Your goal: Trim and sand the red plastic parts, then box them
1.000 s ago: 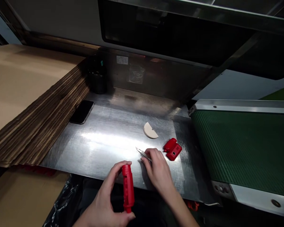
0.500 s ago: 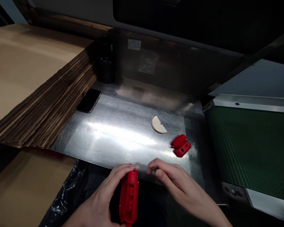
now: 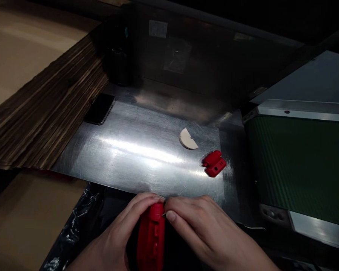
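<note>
At far left, a stack of corrugated cardboard sheets (image 3: 45,105) lies beside the steel desk (image 3: 135,158), with a black smartphone (image 3: 100,109) on the desk near the stack. Your left hand (image 3: 113,233) is closed around an elongated red moulded plastic part (image 3: 150,241), which has a ribbed, recessed surface. You hold the part near-upright just past the desk's front edge; its lower end runs out of view. Your right hand (image 3: 203,226) is nearly closed, and a small metal tip (image 3: 164,214) shows from its fingers, just beside the part's top. The tool's body is hidden. Farther out on the desk lie a cream half-disc (image 3: 188,139) and two joined red pieces (image 3: 214,163). A green conveyor belt (image 3: 296,165) runs at right.
</note>
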{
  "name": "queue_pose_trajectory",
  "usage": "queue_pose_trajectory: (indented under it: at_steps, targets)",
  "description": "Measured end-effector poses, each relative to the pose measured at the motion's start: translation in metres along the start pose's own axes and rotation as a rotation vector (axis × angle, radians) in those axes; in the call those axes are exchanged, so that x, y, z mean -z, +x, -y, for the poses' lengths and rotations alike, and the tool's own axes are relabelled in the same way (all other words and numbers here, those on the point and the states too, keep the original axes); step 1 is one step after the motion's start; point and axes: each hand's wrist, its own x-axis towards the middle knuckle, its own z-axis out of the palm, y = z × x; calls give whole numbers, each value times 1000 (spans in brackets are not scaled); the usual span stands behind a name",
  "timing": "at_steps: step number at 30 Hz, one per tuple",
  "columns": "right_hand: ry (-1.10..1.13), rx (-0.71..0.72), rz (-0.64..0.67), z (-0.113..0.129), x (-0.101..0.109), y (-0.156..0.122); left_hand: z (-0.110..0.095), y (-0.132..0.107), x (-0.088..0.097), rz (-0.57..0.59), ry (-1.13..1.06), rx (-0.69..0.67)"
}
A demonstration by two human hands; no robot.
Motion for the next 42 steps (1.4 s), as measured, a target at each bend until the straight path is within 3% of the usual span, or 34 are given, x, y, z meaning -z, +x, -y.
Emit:
queue_pose_trajectory:
  at_steps: [8,16,26,42]
  targets:
    - [-74,15,-27,-2,-7,3,2,0,1,10,39,-61]
    - [-192,14,-49,0,-14,4,3,-8,-2,-43,40,7]
    - [-192,-11,55,4,-9,-1,3,2,3,-52,133,-127]
    - [-90,-58,72,10,-4,-4,3,16,3,-85,104,-296]
